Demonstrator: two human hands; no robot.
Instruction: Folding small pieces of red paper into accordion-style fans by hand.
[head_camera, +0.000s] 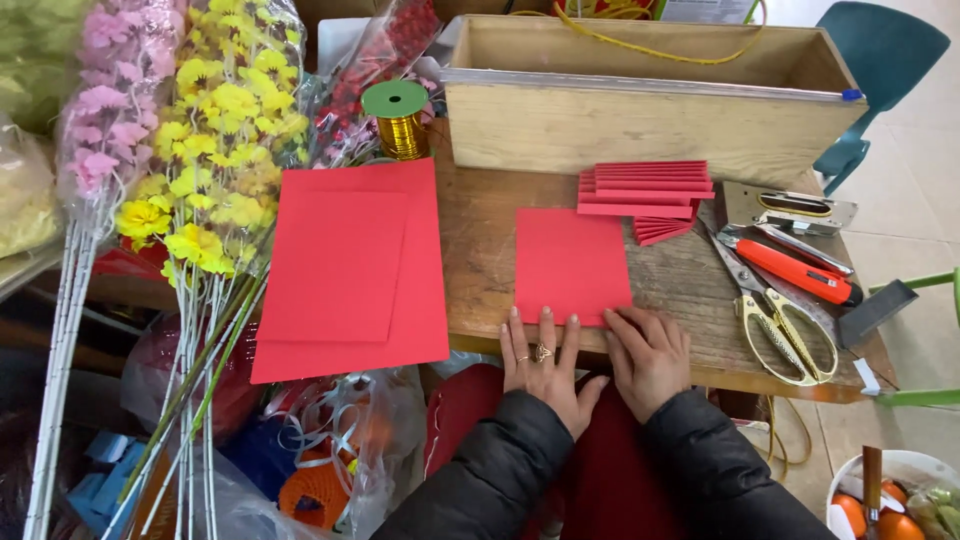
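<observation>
Single head view, looking steeply down, close over wooden table (480, 230) front edge.

Worn wooden table (480, 230), teal chair (880, 50), tiled floor (925, 190)

Left hand (541, 362): palm down, fingers extended flat, ring on one finger.
Right hand (650, 355): palm down, fingers curled slightly, just beside left.
Sleeves: dark, padded.

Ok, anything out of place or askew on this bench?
Mostly tidy. One thing: the big red sheets overhang the front edge of the wooden table, their lower part unsupported above the bags. Both the left hand and the right hand press flat on the small red paper, which lies square.
</observation>
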